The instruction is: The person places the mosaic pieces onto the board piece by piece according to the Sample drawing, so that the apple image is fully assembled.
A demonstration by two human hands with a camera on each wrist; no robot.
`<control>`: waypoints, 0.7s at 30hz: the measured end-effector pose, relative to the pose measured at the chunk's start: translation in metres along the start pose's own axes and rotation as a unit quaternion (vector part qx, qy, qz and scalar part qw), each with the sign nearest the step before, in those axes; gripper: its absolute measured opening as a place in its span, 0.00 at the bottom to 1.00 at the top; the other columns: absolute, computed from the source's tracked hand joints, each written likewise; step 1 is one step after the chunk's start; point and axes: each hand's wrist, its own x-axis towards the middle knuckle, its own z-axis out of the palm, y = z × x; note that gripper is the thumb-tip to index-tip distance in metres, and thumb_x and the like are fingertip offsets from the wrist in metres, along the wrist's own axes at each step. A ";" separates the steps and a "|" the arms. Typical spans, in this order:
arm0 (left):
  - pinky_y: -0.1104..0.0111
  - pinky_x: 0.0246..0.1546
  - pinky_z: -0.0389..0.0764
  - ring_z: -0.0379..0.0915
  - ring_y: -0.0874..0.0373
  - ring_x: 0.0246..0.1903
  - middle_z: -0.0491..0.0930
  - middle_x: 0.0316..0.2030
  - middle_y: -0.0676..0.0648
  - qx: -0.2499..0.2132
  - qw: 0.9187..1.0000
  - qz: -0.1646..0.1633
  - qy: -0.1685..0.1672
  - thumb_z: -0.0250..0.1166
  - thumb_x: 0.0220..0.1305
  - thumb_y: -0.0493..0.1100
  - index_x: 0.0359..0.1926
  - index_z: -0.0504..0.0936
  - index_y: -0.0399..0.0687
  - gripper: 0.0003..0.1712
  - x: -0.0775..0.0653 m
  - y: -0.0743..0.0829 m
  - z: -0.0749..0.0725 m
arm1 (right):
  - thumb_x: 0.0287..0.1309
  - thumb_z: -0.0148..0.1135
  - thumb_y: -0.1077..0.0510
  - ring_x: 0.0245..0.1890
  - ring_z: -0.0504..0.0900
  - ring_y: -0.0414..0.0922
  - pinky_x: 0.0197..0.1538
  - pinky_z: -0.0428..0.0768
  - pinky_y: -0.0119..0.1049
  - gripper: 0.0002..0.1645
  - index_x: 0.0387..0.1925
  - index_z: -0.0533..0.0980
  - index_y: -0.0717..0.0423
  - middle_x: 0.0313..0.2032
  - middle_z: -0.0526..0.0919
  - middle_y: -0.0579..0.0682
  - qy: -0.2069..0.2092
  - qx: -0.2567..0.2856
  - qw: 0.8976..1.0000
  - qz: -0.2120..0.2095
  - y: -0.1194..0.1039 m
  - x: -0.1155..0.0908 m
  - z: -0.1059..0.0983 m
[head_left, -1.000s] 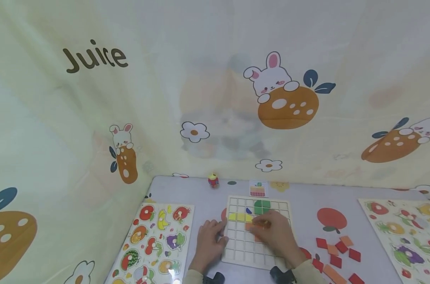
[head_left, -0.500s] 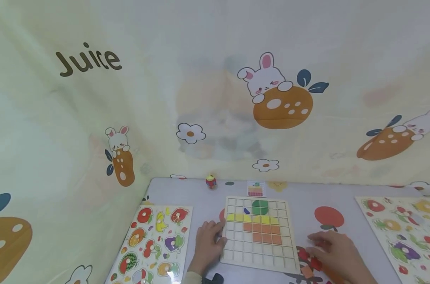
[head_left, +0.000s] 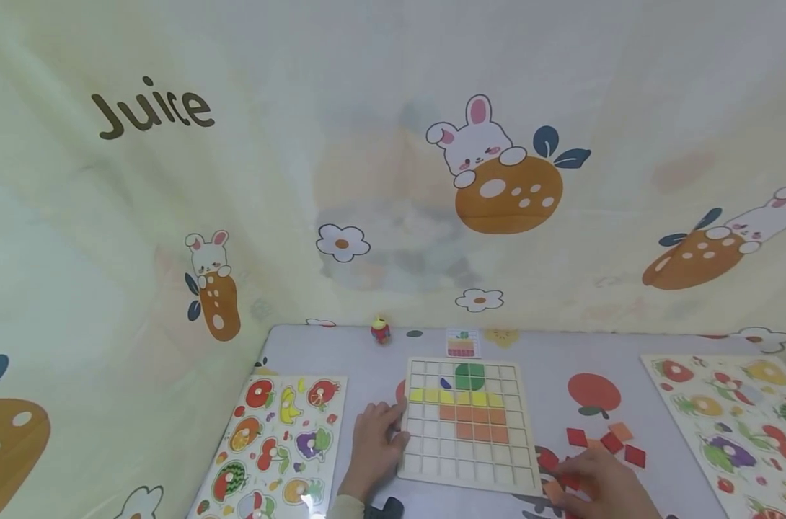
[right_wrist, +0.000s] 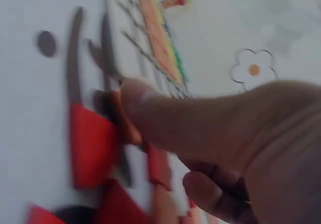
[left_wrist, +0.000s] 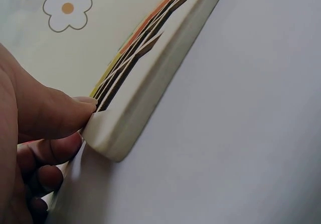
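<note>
A pale wooden grid board (head_left: 432,461) lies on the table, bearing a green shape (head_left: 469,376), a small blue piece (head_left: 445,383), a yellow row (head_left: 425,395) and two rows of orange tiles (head_left: 480,432). My left hand (head_left: 373,443) grips its left edge, the thumb on the rim and the other fingers curled alongside in the left wrist view. Right of the board, my right hand (head_left: 603,479) reaches into loose red and orange tiles. Its thumb tip overlaps an orange tile (right_wrist: 131,126) beside a red tile (right_wrist: 93,146). A gap shows between thumb and index finger.
Fruit puzzle boards lie at left (head_left: 337,404) and right (head_left: 665,393). Behind the grid board are a small picture card (head_left: 462,344) and a red-and-yellow figurine (head_left: 381,330). More red tiles (head_left: 634,455) lie beyond the right hand. A printed curtain (head_left: 393,180) rises at the back.
My right hand has left the board, where another orange tile row now shows uncovered, and moved right and down to the loose tiles. The left hand stays at the board's edge.
</note>
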 end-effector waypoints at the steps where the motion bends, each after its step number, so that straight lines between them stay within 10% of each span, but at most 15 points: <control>1: 0.67 0.43 0.62 0.57 0.68 0.36 0.69 0.31 0.62 0.000 1.000 0.001 0.001 0.69 0.61 0.43 0.69 0.82 0.50 0.32 0.000 0.000 0.000 | 0.44 0.84 0.36 0.43 0.76 0.44 0.48 0.83 0.47 0.29 0.48 0.90 0.43 0.43 0.84 0.41 -0.004 -0.010 1.000 -0.008 -0.001 0.001 0.003; 11: 0.67 0.42 0.62 0.57 0.69 0.35 0.68 0.31 0.63 0.009 1.000 0.000 0.004 0.69 0.62 0.44 0.69 0.81 0.51 0.32 -0.001 0.000 -0.001 | 0.44 0.83 0.36 0.40 0.77 0.43 0.48 0.84 0.45 0.29 0.44 0.87 0.47 0.40 0.82 0.43 -0.026 -0.007 0.999 0.034 0.004 0.009 0.014; 21: 0.62 0.50 0.67 0.61 0.68 0.40 0.71 0.34 0.62 0.027 0.998 0.042 -0.033 0.71 0.63 0.42 0.72 0.78 0.51 0.35 0.000 -0.004 -0.010 | 0.62 0.76 0.45 0.27 0.75 0.41 0.32 0.75 0.32 0.26 0.56 0.78 0.52 0.28 0.79 0.44 0.081 0.051 0.995 0.001 -0.003 0.001 0.021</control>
